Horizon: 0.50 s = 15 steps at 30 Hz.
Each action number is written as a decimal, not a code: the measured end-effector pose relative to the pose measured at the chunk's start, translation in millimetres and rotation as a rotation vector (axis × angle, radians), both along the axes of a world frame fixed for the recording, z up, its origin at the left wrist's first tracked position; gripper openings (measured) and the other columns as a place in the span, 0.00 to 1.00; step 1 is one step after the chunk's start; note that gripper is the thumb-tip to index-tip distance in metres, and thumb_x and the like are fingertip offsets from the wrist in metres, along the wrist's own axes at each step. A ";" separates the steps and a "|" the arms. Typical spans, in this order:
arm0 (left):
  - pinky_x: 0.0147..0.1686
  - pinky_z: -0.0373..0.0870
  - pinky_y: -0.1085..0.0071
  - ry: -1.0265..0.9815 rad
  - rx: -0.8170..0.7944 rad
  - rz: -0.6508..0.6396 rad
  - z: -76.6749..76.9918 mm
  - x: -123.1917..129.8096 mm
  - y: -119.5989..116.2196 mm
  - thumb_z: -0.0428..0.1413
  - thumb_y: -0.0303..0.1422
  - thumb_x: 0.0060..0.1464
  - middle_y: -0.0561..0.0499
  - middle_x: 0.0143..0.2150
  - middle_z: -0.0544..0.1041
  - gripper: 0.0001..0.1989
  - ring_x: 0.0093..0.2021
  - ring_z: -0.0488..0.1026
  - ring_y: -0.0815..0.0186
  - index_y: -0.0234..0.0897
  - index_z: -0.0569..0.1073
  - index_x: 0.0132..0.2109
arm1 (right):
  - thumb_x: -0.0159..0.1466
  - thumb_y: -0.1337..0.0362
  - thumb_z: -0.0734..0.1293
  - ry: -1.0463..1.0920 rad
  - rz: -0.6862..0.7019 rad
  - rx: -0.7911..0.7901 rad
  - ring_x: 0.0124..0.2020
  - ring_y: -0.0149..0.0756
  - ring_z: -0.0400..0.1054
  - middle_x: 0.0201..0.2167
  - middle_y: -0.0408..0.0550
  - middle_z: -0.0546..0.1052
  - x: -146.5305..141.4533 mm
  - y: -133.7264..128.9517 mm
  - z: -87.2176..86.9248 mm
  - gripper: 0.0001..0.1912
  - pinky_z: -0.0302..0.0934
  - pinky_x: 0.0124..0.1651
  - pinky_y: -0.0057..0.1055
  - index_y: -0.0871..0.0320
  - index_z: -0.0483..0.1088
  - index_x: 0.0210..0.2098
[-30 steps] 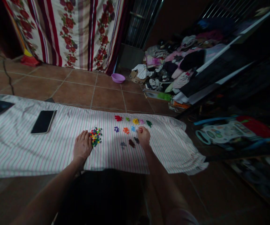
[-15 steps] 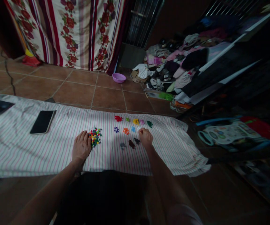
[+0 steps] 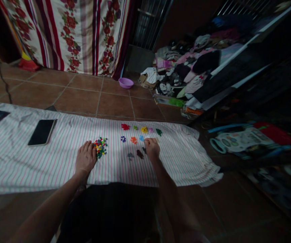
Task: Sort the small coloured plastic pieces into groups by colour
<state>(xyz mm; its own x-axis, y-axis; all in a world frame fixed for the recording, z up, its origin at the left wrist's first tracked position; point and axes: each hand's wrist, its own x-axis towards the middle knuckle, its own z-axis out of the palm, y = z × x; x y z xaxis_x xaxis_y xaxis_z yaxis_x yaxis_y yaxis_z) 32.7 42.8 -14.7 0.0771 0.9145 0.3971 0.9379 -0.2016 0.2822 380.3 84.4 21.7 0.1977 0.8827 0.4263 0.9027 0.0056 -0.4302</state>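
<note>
- the small pieces lie on the cloth-covered worktop (image 3: 66,165): a mixed pile (image 3: 101,147) near its middle, and single-colour clusters to the right of that.
- already grouped, in the far row: red cluster (image 3: 125,127), light green cluster (image 3: 135,128), yellow cluster (image 3: 144,130), pink cluster (image 3: 150,130) and dark green cluster (image 3: 158,132).
- nearer the person: purple cluster (image 3: 123,139), orange cluster (image 3: 133,140) and light blue cluster (image 3: 141,138), then grey cluster (image 3: 130,156), brown cluster (image 3: 140,154) and a black cluster (image 3: 144,150) partly covered.
- left ungrouped: the mixed pile, with red, yellow, green and other colours together. i'd judge the grouping well under way but far from complete.
- the left hand (image 3: 86,157) rests palm down, relaxed, its fingers against the pile's edge; its grip is released.
- the right hand (image 3: 152,148) is above the clusters, fingers curled and fingertips together just beside the light blue cluster; i cannot tell whether the grip has a piece in it.
- compared with half a second ago, the right hand has shifted slightly left, nearer the light blue cluster, and now hides part of the black one.
- the left hand and pile look unchanged.
</note>
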 end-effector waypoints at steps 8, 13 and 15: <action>0.59 0.57 0.53 -0.003 -0.020 -0.012 0.5 -1.6 -0.1 0.38 0.36 0.61 0.33 0.58 0.69 0.23 0.63 0.59 0.51 0.27 0.68 0.53 | 0.65 0.68 0.59 0.230 0.449 -0.068 0.38 0.36 0.69 0.35 0.48 0.75 -115.0 -63.6 -0.3 0.10 0.63 0.43 0.31 0.56 0.73 0.37; 0.58 0.57 0.53 -0.025 -0.012 -0.024 -0.5 -3.2 0.0 0.39 0.35 0.60 0.34 0.58 0.69 0.21 0.63 0.60 0.52 0.29 0.68 0.52 | 0.64 0.69 0.62 0.297 0.654 -0.236 0.40 0.34 0.70 0.36 0.47 0.76 -169.4 -82.2 14.9 0.08 0.63 0.45 0.30 0.56 0.73 0.38; 0.58 0.57 0.53 -0.025 -0.003 -0.029 -0.6 -3.5 -0.2 0.39 0.34 0.60 0.35 0.58 0.70 0.21 0.63 0.60 0.52 0.30 0.69 0.52 | 0.64 0.68 0.63 0.297 0.739 -0.277 0.41 0.33 0.70 0.37 0.46 0.76 -182.1 -82.9 18.7 0.07 0.63 0.46 0.29 0.56 0.73 0.38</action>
